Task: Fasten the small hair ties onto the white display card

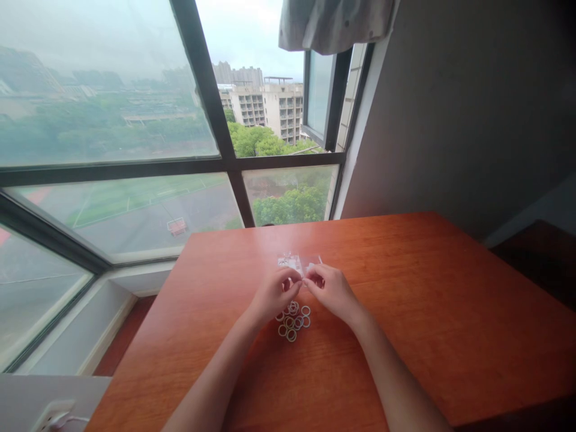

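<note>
Over the middle of the table, my left hand (pixel 275 292) and my right hand (pixel 332 289) meet with thumbs and fingertips pinched together, almost touching. Between them they grip what looks like the edge of a small clear plastic bag (pixel 291 261); small pale bits show in or under it, too small to name. More clear plastic (pixel 311 264) and a thin white strip lie just beyond my right fingers. Below my hands, several pale rings (pixel 289 323) lie in a loose cluster on the tabletop, some overlapping. My left hand partly hides the upper rings.
The reddish-brown wooden table (pixel 450 312) reaches out to both sides and back to the window (pixel 229 162). A grey curtain (pixel 335 24) hangs at the top, beside an opened pane. At the lower left, a wall socket (pixel 56 417) has a white plug and cable.
</note>
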A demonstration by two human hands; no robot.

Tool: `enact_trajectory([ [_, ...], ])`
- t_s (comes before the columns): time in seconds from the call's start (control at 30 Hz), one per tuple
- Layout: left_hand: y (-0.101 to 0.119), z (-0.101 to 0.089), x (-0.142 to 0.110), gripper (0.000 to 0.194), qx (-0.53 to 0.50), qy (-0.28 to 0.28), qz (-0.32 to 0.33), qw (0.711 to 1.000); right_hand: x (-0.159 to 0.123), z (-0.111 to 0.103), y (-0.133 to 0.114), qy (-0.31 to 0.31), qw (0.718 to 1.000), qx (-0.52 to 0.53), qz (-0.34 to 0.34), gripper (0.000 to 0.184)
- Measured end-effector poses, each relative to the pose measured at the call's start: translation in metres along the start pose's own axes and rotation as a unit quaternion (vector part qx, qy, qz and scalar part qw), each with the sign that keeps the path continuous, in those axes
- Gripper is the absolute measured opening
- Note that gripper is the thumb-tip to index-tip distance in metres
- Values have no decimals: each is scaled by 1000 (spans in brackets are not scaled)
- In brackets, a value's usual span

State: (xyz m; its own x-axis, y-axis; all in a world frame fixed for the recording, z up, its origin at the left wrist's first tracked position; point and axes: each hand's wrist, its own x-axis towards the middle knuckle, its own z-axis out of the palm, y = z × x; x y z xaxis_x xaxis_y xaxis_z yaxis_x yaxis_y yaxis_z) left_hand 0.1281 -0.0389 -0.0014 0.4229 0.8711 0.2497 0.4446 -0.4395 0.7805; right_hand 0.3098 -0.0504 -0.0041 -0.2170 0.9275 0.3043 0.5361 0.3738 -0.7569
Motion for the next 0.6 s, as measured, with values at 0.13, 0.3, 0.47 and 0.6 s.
enact_trajectory([
  [0.13, -4, 0, 1, 8, 12, 25, -11, 1000, 0, 0, 2, 2, 1000, -11, -1, 7],
  [0.3, -25, -12, 3, 11, 43, 116, -47, 991, 1, -1, 8, 4, 1000, -29, 6, 7],
  [0.47, -46, -23, 4, 18, 73, 189, -113, 973, 0, -3, 9, -71, 996, -40, 20, 9],
  [0.6, -53, -21, 7, 20, 81, 189, -127, 970, -2, -5, 9, -122, 990, -58, 33, 9],
])
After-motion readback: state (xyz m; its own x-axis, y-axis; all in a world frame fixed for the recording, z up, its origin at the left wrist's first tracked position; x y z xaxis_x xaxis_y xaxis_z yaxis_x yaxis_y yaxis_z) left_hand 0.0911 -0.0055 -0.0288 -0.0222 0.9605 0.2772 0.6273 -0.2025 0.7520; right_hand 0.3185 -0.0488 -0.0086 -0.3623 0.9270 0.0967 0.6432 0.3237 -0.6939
